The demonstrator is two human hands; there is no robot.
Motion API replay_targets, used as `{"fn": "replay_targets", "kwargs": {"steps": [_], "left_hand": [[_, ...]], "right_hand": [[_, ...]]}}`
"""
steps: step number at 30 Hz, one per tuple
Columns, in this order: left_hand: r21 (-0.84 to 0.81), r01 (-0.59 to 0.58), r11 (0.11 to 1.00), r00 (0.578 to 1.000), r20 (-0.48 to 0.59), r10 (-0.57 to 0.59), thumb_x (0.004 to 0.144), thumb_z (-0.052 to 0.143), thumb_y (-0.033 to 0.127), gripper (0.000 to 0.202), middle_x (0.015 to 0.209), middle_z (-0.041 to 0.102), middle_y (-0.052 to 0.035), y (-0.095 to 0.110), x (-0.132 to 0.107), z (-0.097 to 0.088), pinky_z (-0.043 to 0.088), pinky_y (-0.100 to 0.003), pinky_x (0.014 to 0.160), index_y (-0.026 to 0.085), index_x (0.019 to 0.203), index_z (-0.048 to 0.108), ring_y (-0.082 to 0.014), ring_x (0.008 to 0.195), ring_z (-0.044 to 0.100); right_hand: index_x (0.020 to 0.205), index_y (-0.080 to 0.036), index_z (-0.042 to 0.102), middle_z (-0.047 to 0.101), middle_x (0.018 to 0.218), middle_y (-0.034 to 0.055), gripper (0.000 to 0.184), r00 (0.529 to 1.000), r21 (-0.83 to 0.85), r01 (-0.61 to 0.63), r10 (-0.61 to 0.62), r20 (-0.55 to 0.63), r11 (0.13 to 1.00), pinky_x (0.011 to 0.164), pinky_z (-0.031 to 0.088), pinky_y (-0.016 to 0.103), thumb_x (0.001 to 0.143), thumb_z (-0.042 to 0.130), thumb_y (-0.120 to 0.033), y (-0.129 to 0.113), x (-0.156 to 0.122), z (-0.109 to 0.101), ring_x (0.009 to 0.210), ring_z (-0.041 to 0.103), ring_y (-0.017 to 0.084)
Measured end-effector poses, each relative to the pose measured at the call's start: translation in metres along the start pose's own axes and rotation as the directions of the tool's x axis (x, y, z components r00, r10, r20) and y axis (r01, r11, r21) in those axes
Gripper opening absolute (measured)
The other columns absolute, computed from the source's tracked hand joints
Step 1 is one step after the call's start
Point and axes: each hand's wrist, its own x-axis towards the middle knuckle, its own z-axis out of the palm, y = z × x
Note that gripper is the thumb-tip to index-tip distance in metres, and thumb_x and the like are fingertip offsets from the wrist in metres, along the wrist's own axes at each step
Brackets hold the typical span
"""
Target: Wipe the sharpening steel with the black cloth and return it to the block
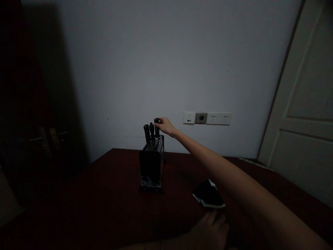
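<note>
The right hand (165,125) covers part of the rear black handle (157,132), whatever lies beneath it is hidden inside the dark holder (151,166), the left hand (212,229) blurs into shadow, and the bottom and right edges crop its forearm (173,242) and the pale door (301,97).

Handles (146,133) atop block (150,165) on table (104,194)

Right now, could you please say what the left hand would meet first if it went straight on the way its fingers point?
Most likely the black item with white edges, on the table just beyond the left hand, though depth is unclear in this dim view.
</note>
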Motion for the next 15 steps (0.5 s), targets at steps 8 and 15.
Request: {"fn": "replay_targets", "kwargs": {"steps": [8,15], "left_hand": [[-0.052,0.001,0.999,1.0,-0.005,-0.001,0.088,0.03,0.049,0.06,0.131,0.043,-0.0175,0.001,-0.001,-0.006,0.032,-0.039,0.094,0.003,0.125,0.039,-0.031,0.121,0.036],[-0.051,0.004,0.999,1.0,-0.001,-0.004,0.088,0.031,0.047,0.06,0.132,0.041,-0.0169,0.003,-0.002,-0.013,0.032,-0.039,0.094,0.004,0.129,0.035,-0.0299,0.123,0.034]], "right_hand": [[0.075,-0.012,0.062,0.058,0.064,0.0008,0.008,0.998,-0.001,-0.057,0.057,0.025,0.998,0.061,0.042,0.024,0.069,0.059,-0.016,0.011,-0.014,0.009,0.062,0.052,0.012],[0.08,-0.011,0.064,0.061,0.068,0.0021,0.012,0.996,0.026,-0.083,0.082,0.017,0.996,0.063,0.044,0.025,0.07,0.059,-0.013,0.014,-0.019,0.012,0.064,0.054,0.012]]}}
